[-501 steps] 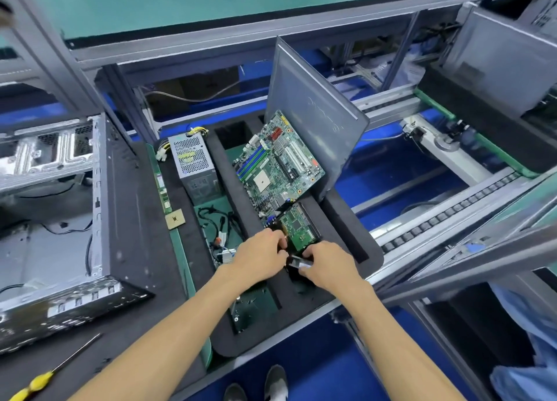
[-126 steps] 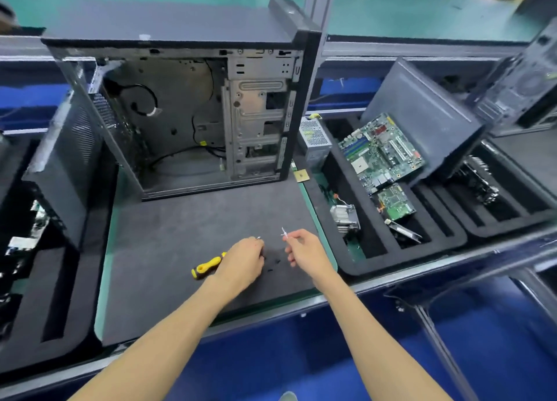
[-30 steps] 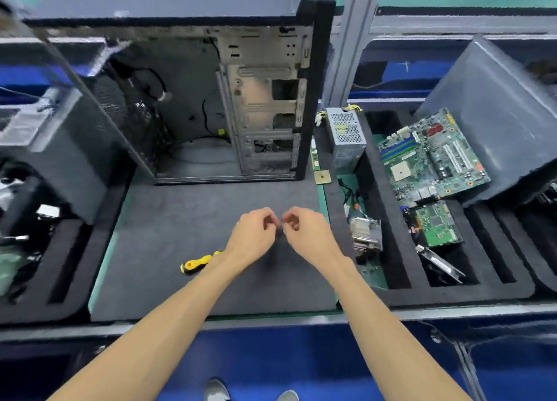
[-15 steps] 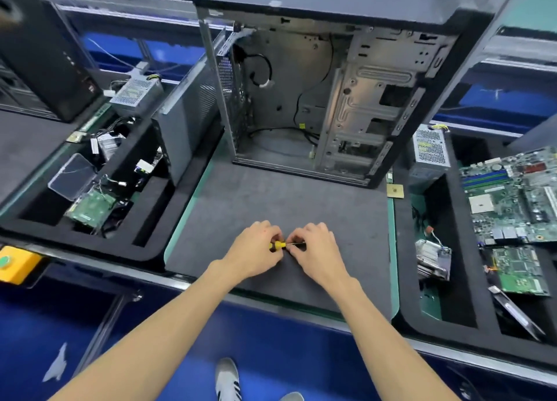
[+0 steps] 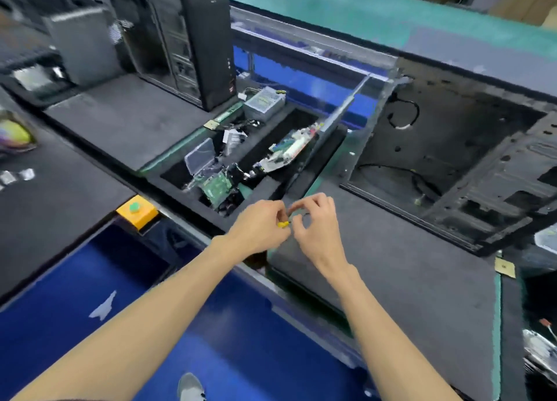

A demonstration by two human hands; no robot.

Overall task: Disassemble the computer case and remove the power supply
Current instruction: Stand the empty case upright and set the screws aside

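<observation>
View is swinging left since half a second ago: the case (image 5: 452, 159) is now sitting at right, open side up toward the camera, and the left foam tray (image 5: 271, 186) with another tower (image 5: 193, 39) is coming into frame. Both hands are still meeting over the near edge of the grey mat (image 5: 407, 280). Left hand (image 5: 259, 226) is curling round the yellow screwdriver (image 5: 283, 224), only a yellow nub showing. Right hand (image 5: 316, 223) is pinching at the tool's tip end; whether it is holding a screw, cannot tell, blur.

Judging from this, case is already gutted: bare metal interior, loose black cables, empty drive cage. A silver boxy PSU (image 5: 264, 103) is sitting at the far end of the left tray, well apart from the case; whether it is this case's, cannot tell.

Materials: mat is looking felt-like, matte; tray is soft black foam with cut pockets holding green boards (image 5: 217, 183) and a clear plastic box (image 5: 200, 158). Yellow button block (image 5: 137, 211), hard, glossy, near left.
</observation>
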